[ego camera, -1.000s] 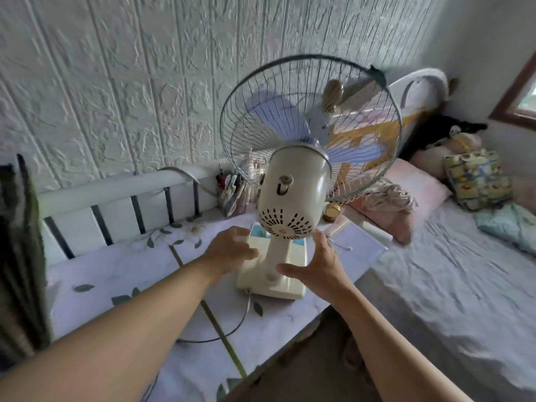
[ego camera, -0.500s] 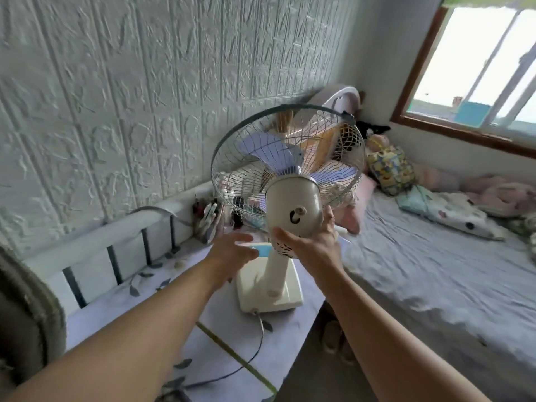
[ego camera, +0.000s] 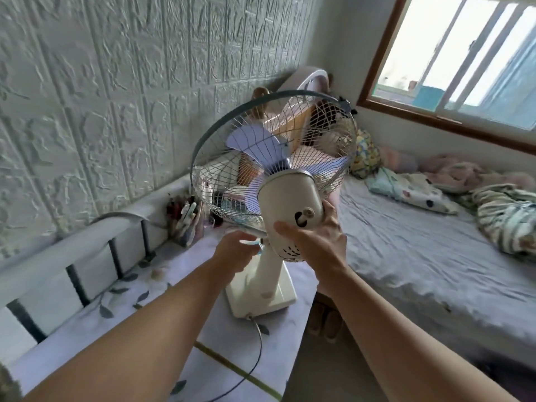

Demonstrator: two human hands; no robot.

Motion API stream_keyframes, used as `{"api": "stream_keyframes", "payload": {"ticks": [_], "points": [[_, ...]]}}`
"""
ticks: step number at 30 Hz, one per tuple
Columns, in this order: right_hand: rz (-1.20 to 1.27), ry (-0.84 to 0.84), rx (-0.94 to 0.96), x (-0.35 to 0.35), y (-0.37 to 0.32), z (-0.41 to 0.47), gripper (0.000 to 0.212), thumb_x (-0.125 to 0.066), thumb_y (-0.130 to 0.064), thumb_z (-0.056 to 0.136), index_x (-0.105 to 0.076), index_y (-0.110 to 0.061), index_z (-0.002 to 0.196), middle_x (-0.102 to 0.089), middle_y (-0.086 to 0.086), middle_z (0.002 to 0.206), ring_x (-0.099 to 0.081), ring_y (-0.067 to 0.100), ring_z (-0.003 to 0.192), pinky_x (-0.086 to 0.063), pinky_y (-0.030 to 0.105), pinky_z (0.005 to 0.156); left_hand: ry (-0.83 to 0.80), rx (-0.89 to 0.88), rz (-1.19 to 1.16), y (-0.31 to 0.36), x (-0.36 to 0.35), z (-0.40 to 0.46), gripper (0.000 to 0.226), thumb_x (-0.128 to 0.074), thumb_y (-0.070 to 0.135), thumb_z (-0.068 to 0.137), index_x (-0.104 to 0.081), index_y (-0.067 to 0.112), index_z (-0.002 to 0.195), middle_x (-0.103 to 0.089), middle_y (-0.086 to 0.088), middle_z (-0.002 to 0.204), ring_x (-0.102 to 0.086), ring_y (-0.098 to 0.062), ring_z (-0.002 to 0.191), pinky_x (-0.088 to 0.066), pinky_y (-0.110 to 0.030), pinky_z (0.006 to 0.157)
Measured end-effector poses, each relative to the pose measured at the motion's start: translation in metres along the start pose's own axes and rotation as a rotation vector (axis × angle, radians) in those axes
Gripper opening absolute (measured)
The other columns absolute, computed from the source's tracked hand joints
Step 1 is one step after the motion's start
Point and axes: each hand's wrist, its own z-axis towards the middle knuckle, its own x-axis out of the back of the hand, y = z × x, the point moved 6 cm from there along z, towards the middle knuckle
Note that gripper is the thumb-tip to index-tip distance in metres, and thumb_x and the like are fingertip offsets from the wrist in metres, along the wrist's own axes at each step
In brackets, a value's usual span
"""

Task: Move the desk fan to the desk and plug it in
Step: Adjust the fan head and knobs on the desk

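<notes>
Both hands are climbing from the base of the desk fan [ego camera: 269, 195] to its head: the right hand [ego camera: 319, 242] is clasping the motor housing, fingers curled around it, while the left hand [ego camera: 236, 253] is hovering half-open just beside the neck. With the fan standing on the desk [ego camera: 95, 309], its base near the bedside edge, a hard tilt is risking a topple, and the trailing cord [ego camera: 255, 352], plug out of view, could snag.
</notes>
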Motion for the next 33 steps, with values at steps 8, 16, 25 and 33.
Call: {"api": "stream_keyframes", "payload": {"ticks": [8,16,25,33], "points": [[-0.01,0.039,0.004,0.0,0.003,0.001,0.1,-0.071,-0.057,0.039,-0.037,-0.039,0.131,-0.061,-0.005,0.104,-0.057,0.021,0.101,-0.053,0.04,0.086,0.108,-0.251,0.258,0.009,-0.016,0.033,0.009,-0.072,0.016,0.075,-0.07,0.009,0.081,-0.063,0.0,0.07,-0.053,-0.011,0.062,-0.035,-0.007,0.046],[-0.007,0.031,-0.004,-0.002,0.004,0.002,0.098,-0.071,-0.058,0.039,-0.035,-0.045,0.13,-0.059,-0.009,0.101,-0.057,0.018,0.099,-0.053,0.039,0.087,0.051,-0.289,0.247,0.008,-0.011,0.04,0.02,-0.071,0.018,0.077,-0.07,0.003,0.064,-0.067,-0.006,0.055,-0.055,-0.005,0.044,-0.041,-0.014,0.047],[0.004,0.029,-0.025,-0.001,0.005,0.003,0.093,-0.069,-0.059,0.037,-0.041,-0.044,0.124,-0.06,-0.01,0.098,-0.058,0.017,0.096,-0.048,0.031,0.078,-0.148,0.291,-0.57,-0.009,-0.027,0.032,0.022,-0.047,0.003,0.093,-0.049,0.007,0.072,-0.057,-0.002,0.035,-0.048,-0.011,0.041,-0.038,-0.013,0.036],[0.01,0.06,-0.02,-0.004,0.0,0.0,0.096,-0.072,-0.057,0.038,-0.044,-0.037,0.127,-0.063,-0.004,0.105,-0.059,0.02,0.1,-0.053,0.04,0.087,-0.144,-0.166,-0.11,0.0,-0.013,0.038,0.017,-0.072,0.006,0.078,-0.057,0.014,0.084,-0.061,-0.001,0.078,-0.059,-0.015,0.074,-0.049,-0.025,0.063]]}}
